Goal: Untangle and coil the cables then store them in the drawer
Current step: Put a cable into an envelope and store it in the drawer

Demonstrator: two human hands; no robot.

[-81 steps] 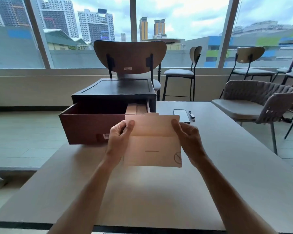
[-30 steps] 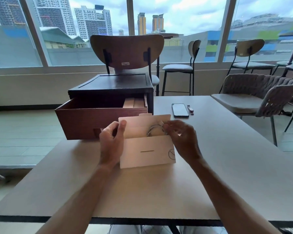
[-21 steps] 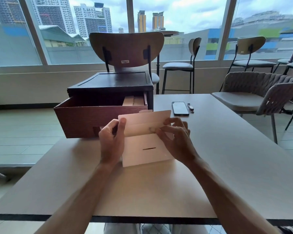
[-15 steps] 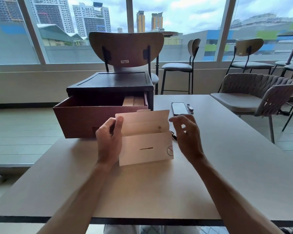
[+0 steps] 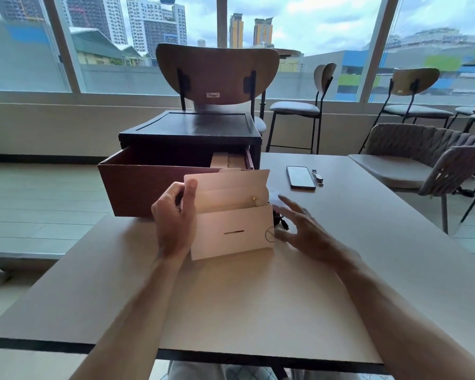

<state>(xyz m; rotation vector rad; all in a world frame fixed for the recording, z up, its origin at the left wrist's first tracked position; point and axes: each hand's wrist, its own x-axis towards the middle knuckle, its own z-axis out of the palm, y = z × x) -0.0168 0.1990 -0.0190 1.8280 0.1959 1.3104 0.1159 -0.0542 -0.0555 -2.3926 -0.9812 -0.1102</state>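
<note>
Pale table by the window carries the open drawer at 12 o'clock, and my left hand grips the flap-up box by its left edge. My right hand, spread and empty, hovers beside the dark cable peeking out at the box's 3 o'clock. I'd pinch that cable low, draw it clear without snagging the box, then coil it loosely.

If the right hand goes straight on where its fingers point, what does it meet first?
Likely the dark cable beside the white box, just ahead of the right hand; depth unclear.
</note>
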